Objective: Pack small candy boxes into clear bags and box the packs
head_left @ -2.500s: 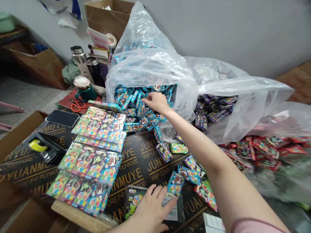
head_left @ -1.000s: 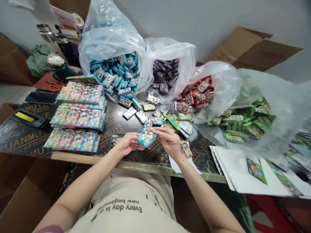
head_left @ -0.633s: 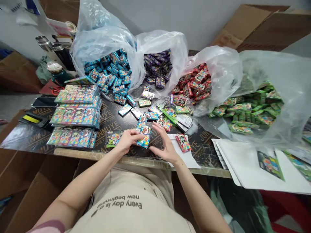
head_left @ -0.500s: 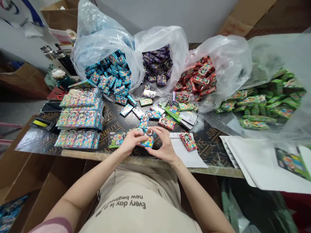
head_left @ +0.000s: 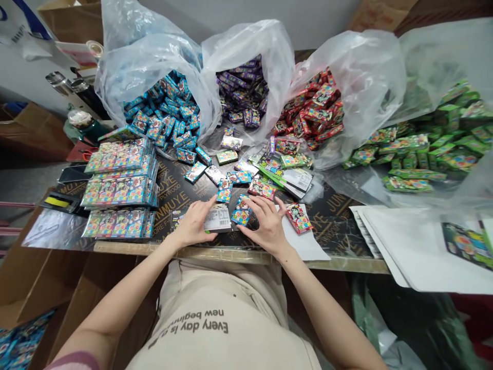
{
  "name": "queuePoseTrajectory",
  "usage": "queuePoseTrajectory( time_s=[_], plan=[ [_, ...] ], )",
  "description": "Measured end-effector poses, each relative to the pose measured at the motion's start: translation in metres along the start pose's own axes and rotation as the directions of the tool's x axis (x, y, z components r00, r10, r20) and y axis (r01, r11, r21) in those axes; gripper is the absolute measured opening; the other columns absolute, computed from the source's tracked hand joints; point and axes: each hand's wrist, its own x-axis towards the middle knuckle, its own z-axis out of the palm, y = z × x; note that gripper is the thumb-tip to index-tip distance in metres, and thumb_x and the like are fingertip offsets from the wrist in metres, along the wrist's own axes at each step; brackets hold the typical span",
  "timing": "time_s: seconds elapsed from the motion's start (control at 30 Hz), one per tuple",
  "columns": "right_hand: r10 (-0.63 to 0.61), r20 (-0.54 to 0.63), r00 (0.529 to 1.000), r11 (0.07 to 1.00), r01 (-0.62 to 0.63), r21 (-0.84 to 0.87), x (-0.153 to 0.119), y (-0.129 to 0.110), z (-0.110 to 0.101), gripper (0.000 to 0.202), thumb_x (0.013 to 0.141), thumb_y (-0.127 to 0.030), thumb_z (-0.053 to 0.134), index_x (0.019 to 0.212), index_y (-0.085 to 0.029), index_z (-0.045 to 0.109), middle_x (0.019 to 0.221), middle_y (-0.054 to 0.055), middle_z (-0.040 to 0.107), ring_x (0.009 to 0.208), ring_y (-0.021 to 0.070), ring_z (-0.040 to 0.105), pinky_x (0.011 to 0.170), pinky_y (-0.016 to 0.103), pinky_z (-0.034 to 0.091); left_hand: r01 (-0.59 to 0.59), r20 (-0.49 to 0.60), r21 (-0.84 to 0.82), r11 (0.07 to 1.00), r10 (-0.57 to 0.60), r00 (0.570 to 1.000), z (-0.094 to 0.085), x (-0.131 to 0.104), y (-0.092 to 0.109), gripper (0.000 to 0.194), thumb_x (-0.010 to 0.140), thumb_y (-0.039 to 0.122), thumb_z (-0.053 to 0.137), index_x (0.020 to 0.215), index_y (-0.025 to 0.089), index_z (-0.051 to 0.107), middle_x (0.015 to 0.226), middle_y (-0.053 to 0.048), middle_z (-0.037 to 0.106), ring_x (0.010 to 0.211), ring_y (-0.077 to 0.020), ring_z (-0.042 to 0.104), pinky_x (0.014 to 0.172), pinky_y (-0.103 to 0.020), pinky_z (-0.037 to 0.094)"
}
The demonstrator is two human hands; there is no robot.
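My left hand (head_left: 195, 224) grips a flat pack with a grey-white barcode side (head_left: 217, 218) at the table's front edge, thumb below and fingers above. Just right of it, my right hand (head_left: 267, 222) has thumb and fingers around a small blue cartoon packet (head_left: 241, 210). Another blue packet (head_left: 224, 190) lies just beyond the barcode pack. Near the right fingertips is a red packet (head_left: 262, 188), and a second red packet (head_left: 299, 218) rests partly on a white sheet (head_left: 304, 244). Part of a dark printed card (head_left: 176, 218) shows behind my left hand.
Stacks of wrapped multi-packet sets (head_left: 117, 192) stand at left. Along the back, clear plastic bags hold blue (head_left: 165, 110), purple (head_left: 244, 90), red (head_left: 316, 105) and green packets (head_left: 431, 149). Loose packets and cards (head_left: 296, 181) lie mid-table. White sheets (head_left: 416, 257) overhang the right front edge.
My hands were together on a blue packet. They are now apart, the left on the barcode pack and the right on the blue packet. The view has shifted slightly.
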Motion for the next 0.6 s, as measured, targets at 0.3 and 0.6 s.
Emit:
queuePoseTrajectory(
  time_s=[0.3,0.6],
  plan=[
    [-0.066,0.071,0.995,0.997,0.063,0.035,0.007,-0.002,0.002,0.061,0.078,-0.04,0.068,0.133,-0.026,0.046,0.121,0.009,0.063,0.114,0.0278,0.056,0.109,0.05,0.017,-0.013,0.117,0.044,0.999,0.008,0.993,-0.002,-0.001,-0.001,0.104,0.065,0.039,0.073,0.152,0.023,0.016,0.136,-0.015,0.045,0.122,-0.0318,0.045,0.104,-0.046,0.035],
    [0.048,0.049,0.998,0.999,-0.049,0.02,-0.002,-0.004,0.006,0.06,0.078,-0.043,0.068,0.132,-0.025,0.047,0.123,0.009,0.062,0.116,0.028,0.055,0.111,0.051,0.013,-0.01,0.005,0.015,1.0,0.01,1.0,0.016,-0.001,0.001,0.11,0.069,0.042,0.07,0.153,0.018,0.003,0.126,-0.014,0.051,0.112,-0.0305,0.048,0.098,-0.045,0.038]
  ],
)
